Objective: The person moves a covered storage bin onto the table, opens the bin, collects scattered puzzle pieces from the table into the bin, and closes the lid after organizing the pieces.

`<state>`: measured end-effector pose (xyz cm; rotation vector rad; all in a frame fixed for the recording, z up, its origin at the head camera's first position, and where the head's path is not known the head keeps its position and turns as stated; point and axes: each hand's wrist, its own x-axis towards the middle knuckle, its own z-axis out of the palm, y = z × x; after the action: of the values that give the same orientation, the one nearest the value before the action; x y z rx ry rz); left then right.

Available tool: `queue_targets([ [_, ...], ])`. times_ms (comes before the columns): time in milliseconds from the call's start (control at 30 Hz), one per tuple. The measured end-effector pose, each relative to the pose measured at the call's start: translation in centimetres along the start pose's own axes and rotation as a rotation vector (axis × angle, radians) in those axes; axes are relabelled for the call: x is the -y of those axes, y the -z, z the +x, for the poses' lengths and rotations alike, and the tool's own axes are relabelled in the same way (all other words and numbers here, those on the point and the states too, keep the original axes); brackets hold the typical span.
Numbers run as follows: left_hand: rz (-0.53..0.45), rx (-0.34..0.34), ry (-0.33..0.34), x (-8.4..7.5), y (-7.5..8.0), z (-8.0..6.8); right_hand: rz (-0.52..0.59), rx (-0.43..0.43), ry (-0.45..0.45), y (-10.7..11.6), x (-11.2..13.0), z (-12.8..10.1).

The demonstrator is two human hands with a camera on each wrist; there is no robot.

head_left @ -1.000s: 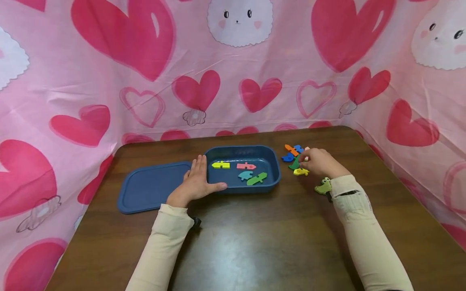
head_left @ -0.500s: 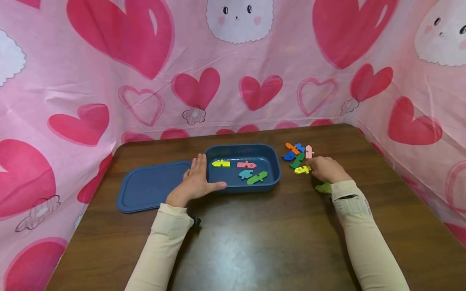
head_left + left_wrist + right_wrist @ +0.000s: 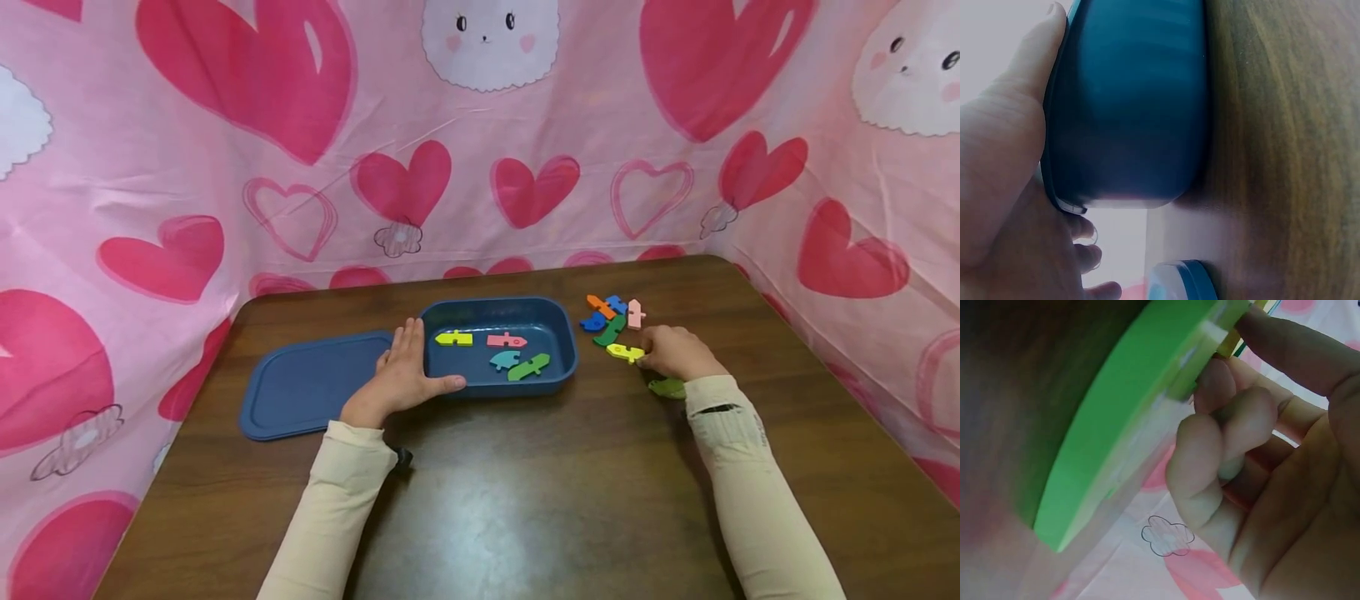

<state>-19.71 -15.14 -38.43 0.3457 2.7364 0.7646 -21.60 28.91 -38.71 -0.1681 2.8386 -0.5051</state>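
Yellow piece [image 3: 625, 352]: pinched at right hand [image 3: 677, 352] fingertips, flat on worktop [image 3: 525, 492]
Left hand [image 3: 401, 377]: fingers straight, pressed against blue tray [image 3: 564, 367] end wall
Green piece [image 3: 667, 387]: beside right wrist

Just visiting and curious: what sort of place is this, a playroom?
Probably a screened-off tabletop, not clearly a playroom: a pink heart-and-bunny cloth walls in a brown wooden table, with a blue tray and small coloured puzzle pieces on it.

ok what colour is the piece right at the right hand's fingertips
Yellow: the small piece at the right hand shows best in the head view.
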Motion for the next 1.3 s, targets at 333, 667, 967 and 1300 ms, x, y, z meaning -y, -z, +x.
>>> queue_targets([
  [333, -0.018, -0.002, -0.014, 0.1, 0.1, -0.3, 0.059, -0.054, 0.058, 1.4, -0.1, -0.7],
  [667, -0.02, -0.004, -0.014, 0.1, 0.1, -0.5, 0.145, -0.188, 0.166, 2.5, 2.0, -1.7],
  [967, -0.03, 0.003, -0.018, 0.0, 0.2, -0.3, 0.139, -0.214, 0.216, 3.1, 5.2, -2.4],
  [1300, -0.017, 0.012, 0.001, -0.1, 0.1, 0.0, 0.163, -0.176, 0.263, 1.1, 8.5, -2.1],
])
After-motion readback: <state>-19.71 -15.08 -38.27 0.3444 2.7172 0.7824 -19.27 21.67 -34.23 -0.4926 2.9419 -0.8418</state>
